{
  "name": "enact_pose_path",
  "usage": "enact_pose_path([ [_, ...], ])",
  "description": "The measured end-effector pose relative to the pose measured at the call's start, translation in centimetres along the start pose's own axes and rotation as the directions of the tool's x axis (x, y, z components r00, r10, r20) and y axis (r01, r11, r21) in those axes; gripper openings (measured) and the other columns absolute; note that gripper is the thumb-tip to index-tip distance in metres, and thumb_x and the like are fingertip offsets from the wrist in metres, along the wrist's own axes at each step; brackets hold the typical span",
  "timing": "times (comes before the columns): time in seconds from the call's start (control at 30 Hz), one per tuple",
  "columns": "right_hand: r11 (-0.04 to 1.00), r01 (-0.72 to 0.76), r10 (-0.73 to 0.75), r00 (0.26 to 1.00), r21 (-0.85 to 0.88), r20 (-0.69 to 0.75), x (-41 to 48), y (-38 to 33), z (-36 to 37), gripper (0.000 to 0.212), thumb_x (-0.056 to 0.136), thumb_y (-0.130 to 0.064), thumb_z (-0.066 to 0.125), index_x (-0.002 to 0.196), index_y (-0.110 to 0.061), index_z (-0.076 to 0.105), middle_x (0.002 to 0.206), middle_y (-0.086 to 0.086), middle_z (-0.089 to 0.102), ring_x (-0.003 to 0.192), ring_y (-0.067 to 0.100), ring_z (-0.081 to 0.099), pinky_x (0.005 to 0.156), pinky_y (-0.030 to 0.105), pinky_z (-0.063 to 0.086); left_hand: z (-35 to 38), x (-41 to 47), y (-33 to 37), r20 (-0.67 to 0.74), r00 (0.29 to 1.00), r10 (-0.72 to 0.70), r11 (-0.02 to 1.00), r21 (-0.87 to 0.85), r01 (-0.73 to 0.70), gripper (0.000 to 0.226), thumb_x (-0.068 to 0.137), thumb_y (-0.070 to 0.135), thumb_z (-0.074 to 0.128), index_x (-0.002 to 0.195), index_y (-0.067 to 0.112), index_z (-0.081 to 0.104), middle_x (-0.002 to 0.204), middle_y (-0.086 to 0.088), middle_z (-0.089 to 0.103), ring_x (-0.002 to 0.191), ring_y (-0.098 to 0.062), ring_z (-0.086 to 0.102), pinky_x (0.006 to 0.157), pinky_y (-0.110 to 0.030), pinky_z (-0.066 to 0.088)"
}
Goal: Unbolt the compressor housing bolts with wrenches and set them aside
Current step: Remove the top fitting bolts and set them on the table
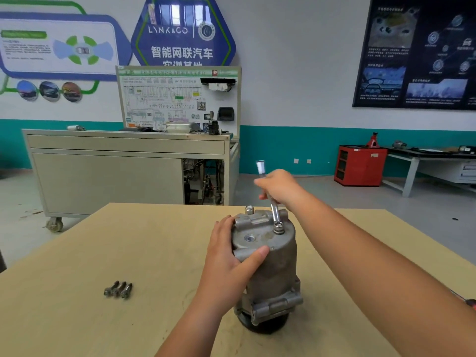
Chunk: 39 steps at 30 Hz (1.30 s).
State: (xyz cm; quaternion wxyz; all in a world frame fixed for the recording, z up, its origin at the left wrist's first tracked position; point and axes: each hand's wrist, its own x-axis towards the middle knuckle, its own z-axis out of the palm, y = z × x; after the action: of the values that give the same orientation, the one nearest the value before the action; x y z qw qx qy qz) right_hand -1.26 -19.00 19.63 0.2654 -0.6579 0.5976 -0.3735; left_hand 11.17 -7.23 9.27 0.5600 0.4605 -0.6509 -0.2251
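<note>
A grey metal compressor [273, 274] stands upright on the wooden table [134, 253]. My left hand [229, 256] grips its upper housing from the left, thumb across the front. My right hand [279, 186] holds a silver wrench [273, 211] by the handle behind the compressor. The wrench's ring end sits over a bolt [278, 226] on the top face at the right. Another bolt [249, 209] stands up at the back of the top face. An empty bolt hole [249, 238] shows on the top face. Three removed bolts [118, 289] lie side by side on the table to the left.
A grey wheeled training bench [128, 171] with a wiring diagram board stands beyond the table. A red cabinet [359, 166] and a workbench [432, 161] stand at the back right. A red-handled item [471, 302] peeks in at the table's right edge.
</note>
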Motion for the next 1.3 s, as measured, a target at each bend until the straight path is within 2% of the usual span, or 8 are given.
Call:
enact_pose_path([
  [0.1,0.772,0.264,-0.117,0.953,-0.578,0.279,-0.3,-2.9,2.2,0.024,0.090,-0.027,0.056,0.075,-0.008,0.057,0.062,0.002,0.052,0.054,0.017,0.049,0.045,0.023,0.033,0.1,0.1,-0.2,0.006,1.000,0.007,1.000,0.001,-0.007,0.065,0.072,0.050,0.066,0.129,0.039,0.037,0.126,0.027,0.040,0.118,0.011,0.042,0.094,-0.010,0.038],
  [0.17,0.580,0.436,-0.168,0.891,-0.688,0.423,-1.0,-4.0,3.7,0.029,0.091,-0.025,0.055,0.068,-0.007,0.053,0.061,0.003,0.047,0.059,0.020,0.045,0.046,0.026,0.030,0.1,0.1,-0.2,0.013,1.000,-0.012,1.000,0.015,0.012,0.078,0.070,0.051,0.063,0.139,0.028,0.037,0.138,0.014,0.039,0.129,-0.002,0.038,0.107,-0.028,0.037],
  [0.23,0.628,0.510,-0.259,0.849,-0.588,0.460,-1.3,-4.6,3.6,0.025,0.093,-0.028,0.055,0.081,-0.007,0.060,0.068,0.004,0.059,0.059,0.016,0.049,0.048,0.024,0.033,0.0,0.1,-0.2,0.024,0.999,-0.030,0.999,0.013,0.029,0.083,0.075,0.050,0.069,0.144,0.022,0.034,0.146,0.005,0.034,0.136,-0.012,0.033,0.111,-0.040,0.033],
  [0.33,0.762,0.532,-0.408,0.837,-0.368,0.365,-1.5,-4.8,1.8,0.027,0.094,-0.034,0.053,0.090,-0.009,0.063,0.073,0.003,0.065,0.058,0.009,0.057,0.052,0.022,0.040,0.0,0.0,-0.1,0.024,0.999,-0.044,0.999,0.009,0.044,0.083,0.077,0.050,0.072,0.145,0.022,0.033,0.146,0.006,0.034,0.136,-0.012,0.034,0.112,-0.040,0.033],
  [0.5,0.937,0.321,-0.349,0.886,0.138,0.304,-1.0,-3.6,-0.6,0.022,0.098,-0.026,0.046,0.082,-0.017,0.057,0.063,-0.004,0.049,0.041,0.001,0.046,0.044,0.016,0.042,0.1,0.0,0.2,0.006,0.999,-0.049,0.999,0.004,0.049,0.078,0.067,0.054,0.064,0.137,0.031,0.038,0.134,0.015,0.040,0.124,-0.002,0.042,0.107,-0.034,0.038],
  [0.7,0.908,0.419,-0.411,0.867,0.035,0.281,-1.9,-3.4,2.1,0.027,0.099,-0.025,0.042,0.075,-0.022,0.052,0.062,-0.004,0.045,0.053,0.010,0.040,0.052,0.026,0.037,0.1,-0.1,0.3,0.010,0.997,-0.076,0.997,0.010,0.076,0.082,0.075,0.054,0.071,0.143,0.026,0.034,0.145,0.009,0.035,0.135,-0.011,0.035,0.111,-0.041,0.034],
  [0.83,0.864,0.502,-0.469,0.829,-0.039,0.304,-2.5,-4.0,2.6,0.033,0.100,-0.028,0.040,0.070,-0.023,0.055,0.052,-0.005,0.041,0.039,0.002,0.036,0.047,0.021,0.032,0.0,-0.1,0.4,0.010,0.997,-0.080,0.997,0.008,0.080,0.079,0.074,0.051,0.071,0.140,0.029,0.034,0.143,0.012,0.035,0.133,-0.008,0.036,0.111,-0.039,0.035],
  [1.3,0.922,0.373,-0.385,0.847,0.106,0.367,-2.7,-4.7,1.5,0.034,0.101,-0.028,0.038,0.077,-0.014,0.058,0.049,-0.004,0.036,0.036,0.005,0.031,0.043,0.021,0.032,0.1,-0.2,0.3,0.026,0.996,-0.086,0.996,-0.005,0.087,0.077,0.066,0.055,0.064,0.135,0.039,0.032,0.139,0.016,0.036,0.128,-0.003,0.039,0.109,-0.035,0.037],
])
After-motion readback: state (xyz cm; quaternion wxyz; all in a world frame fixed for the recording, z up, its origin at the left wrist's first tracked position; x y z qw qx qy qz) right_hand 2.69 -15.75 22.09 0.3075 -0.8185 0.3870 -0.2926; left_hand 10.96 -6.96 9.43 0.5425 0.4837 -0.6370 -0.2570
